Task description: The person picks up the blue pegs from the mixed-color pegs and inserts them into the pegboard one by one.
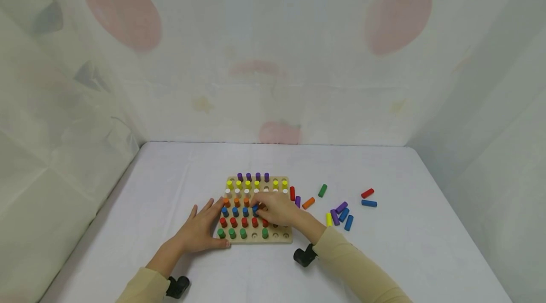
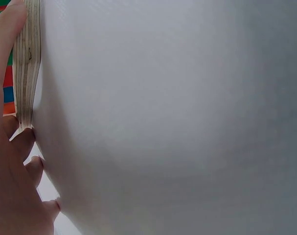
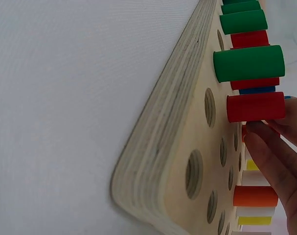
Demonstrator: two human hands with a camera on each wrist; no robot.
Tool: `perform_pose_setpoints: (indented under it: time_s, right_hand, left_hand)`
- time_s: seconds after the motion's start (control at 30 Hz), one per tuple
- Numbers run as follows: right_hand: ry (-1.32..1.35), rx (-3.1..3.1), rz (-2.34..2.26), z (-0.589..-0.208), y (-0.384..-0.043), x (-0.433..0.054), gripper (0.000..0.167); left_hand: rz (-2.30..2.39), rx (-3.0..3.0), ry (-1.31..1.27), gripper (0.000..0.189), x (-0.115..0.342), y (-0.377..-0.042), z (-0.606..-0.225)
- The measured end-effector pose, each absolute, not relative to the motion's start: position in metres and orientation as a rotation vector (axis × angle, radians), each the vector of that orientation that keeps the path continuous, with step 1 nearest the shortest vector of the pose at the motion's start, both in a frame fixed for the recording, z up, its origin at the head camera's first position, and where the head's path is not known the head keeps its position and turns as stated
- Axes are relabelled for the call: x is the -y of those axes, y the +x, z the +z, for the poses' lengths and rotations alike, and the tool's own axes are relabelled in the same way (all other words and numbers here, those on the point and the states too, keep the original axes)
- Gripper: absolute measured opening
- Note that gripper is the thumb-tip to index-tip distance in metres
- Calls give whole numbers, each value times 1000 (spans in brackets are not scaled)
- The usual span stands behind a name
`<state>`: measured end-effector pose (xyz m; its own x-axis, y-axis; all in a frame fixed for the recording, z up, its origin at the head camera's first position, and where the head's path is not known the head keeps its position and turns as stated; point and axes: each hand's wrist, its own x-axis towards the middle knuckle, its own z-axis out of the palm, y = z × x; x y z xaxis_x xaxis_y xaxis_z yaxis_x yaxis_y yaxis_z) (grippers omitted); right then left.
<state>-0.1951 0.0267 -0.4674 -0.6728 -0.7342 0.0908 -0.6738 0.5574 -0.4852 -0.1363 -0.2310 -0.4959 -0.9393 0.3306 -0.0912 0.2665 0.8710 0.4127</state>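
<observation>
A wooden pegboard (image 1: 273,240) holds rows of round pegs in purple, yellow, white, orange, blue, red and green. My right hand (image 1: 277,208) reaches over its middle, thumb and fingertips pinching a blue peg (image 1: 255,210) at the blue row. In the right wrist view, a red peg (image 3: 256,107) partly covers those fingertips. My left hand (image 1: 197,231) lies spread at the board's left side, its thumb along the front left corner and its fingers fairly straight. The left wrist view shows the thumb (image 2: 9,29) against the board's layered edge (image 2: 28,63).
Loose pegs lie right of the board: a green peg (image 1: 323,190), an orange peg (image 1: 308,203), a yellow peg (image 1: 329,219), a red peg (image 1: 368,193), and several blue and purple ones. White cloth covers the table (image 1: 179,165); curtains (image 1: 273,56) hang behind and beside it.
</observation>
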Motion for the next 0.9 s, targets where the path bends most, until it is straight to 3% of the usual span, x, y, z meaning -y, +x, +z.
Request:
perform_pose_setpoints:
  time_s: [0.9]
  right_hand:
    - [-1203,-2630,-741,-468,-194,-28,15]
  left_hand:
    - [608,-2879,460,119,231,-136,-494]
